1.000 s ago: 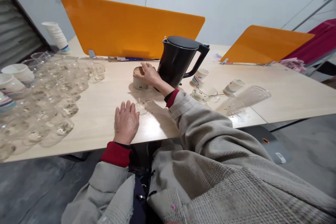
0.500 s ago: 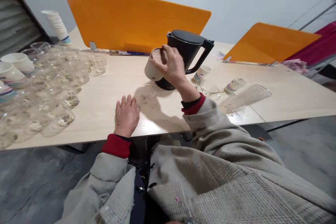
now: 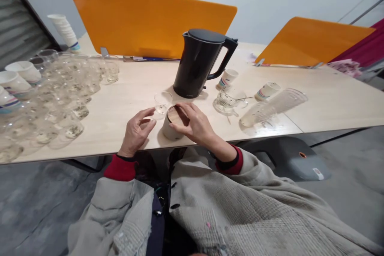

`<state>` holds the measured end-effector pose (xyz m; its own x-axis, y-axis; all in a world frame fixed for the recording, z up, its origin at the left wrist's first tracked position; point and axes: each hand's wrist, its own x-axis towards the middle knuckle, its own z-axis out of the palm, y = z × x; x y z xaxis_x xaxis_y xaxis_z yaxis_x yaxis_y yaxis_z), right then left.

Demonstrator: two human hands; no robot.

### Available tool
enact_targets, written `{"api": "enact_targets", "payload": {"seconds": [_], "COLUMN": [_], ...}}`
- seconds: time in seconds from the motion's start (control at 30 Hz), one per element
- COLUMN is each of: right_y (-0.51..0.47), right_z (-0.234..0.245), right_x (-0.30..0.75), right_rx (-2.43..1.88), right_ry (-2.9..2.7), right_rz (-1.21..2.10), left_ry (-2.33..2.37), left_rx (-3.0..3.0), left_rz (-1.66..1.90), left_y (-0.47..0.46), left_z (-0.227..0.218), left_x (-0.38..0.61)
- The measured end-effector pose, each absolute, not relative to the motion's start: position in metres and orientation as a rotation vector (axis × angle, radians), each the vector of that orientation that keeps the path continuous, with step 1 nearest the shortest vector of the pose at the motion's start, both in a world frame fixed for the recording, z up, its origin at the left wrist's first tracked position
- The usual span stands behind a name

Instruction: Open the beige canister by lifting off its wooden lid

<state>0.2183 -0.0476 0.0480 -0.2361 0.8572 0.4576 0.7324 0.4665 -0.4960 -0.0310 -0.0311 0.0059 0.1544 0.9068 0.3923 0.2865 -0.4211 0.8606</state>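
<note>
My right hand (image 3: 195, 125) grips a small white canister with a wooden lid (image 3: 172, 126), which stands on the light wooden table (image 3: 126, 88) near its front edge. My left hand (image 3: 136, 132) is just left of the canister, its fingers curled and parted, close to it and to a small clear glass cup (image 3: 162, 103); it holds nothing. A black electric kettle (image 3: 199, 63) stands behind the canister and the cup.
Many clear glass cups (image 3: 60, 100) with tea leaves fill the table's left side, with paper cups (image 3: 18, 80) and a stack of them (image 3: 64, 32). To the right are a glass dish (image 3: 229, 100), two paper cups (image 3: 267, 90), a lying glass (image 3: 273, 108). Orange dividers (image 3: 144, 20) stand behind.
My right hand lifted the canister from beside the kettle and brought it down near the table's front edge. My left hand rose from lying flat and curled towards the canister.
</note>
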Motion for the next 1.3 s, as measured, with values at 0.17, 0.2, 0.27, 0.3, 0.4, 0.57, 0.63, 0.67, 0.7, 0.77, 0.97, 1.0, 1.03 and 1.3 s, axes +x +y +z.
{"api": "enact_targets", "payload": {"seconds": [0.17, 0.2, 0.27, 0.3, 0.4, 0.57, 0.63, 0.67, 0.7, 0.77, 0.97, 1.0, 1.03, 1.3], "right_y": [-0.048, -0.048, -0.049, -0.049, -0.05, -0.048, -0.048, -0.048, -0.047, -0.046, -0.033, -0.031, -0.029, -0.028], "right_z": [0.045, 0.046, 0.046, 0.046, 0.045, 0.043, 0.043, 0.043, 0.044, 0.049, 0.049, 0.042, 0.033, -0.03], "right_x": [0.204, 0.2, 0.192, 0.188, 0.177, 0.17, 0.17, 0.17, 0.17, 0.17, 0.208, 0.221, 0.235, 0.297], "right_rx": [-1.354, -1.36, -1.37, -1.373, -1.374, -1.378, -1.366, -1.354, -1.336, -1.285, -1.363, -1.413, -1.46, -1.825], "right_ry": [-2.025, -2.03, -2.044, -2.049, -2.051, -2.025, -1.998, -1.975, -1.946, -1.863, -1.596, -1.577, -1.575, -1.707], "right_rz": [0.201, 0.199, 0.192, 0.188, 0.184, 0.213, 0.228, 0.244, 0.269, 0.339, 0.188, 0.133, 0.095, 0.104], "left_ry": [0.991, 1.002, 1.036, 1.054, 1.126, 1.247, 1.253, 1.254, 1.26, 1.29, 1.312, 1.31, 1.311, 1.338], "left_rx": [1.882, 1.93, 2.016, 2.04, 2.045, 2.083, 2.089, 2.083, 2.073, 2.058, 2.114, 2.121, 2.126, 2.119], "left_rz": [0.925, 0.889, 0.858, 0.856, 0.869, 0.877, 0.893, 0.9, 0.902, 0.893, 0.913, 0.915, 0.916, 0.916], "left_y": [-0.04, -0.038, -0.035, -0.034, -0.033, -0.032, -0.031, -0.031, -0.031, -0.031, -0.03, -0.029, -0.029, -0.027], "left_z": [0.012, 0.012, 0.012, 0.012, 0.011, 0.009, 0.009, 0.009, 0.009, 0.008, 0.004, 0.003, 0.002, -0.001], "left_x": [-0.028, -0.026, -0.021, -0.019, -0.018, -0.02, -0.02, -0.019, -0.019, -0.018, -0.019, -0.019, -0.019, -0.021]}}
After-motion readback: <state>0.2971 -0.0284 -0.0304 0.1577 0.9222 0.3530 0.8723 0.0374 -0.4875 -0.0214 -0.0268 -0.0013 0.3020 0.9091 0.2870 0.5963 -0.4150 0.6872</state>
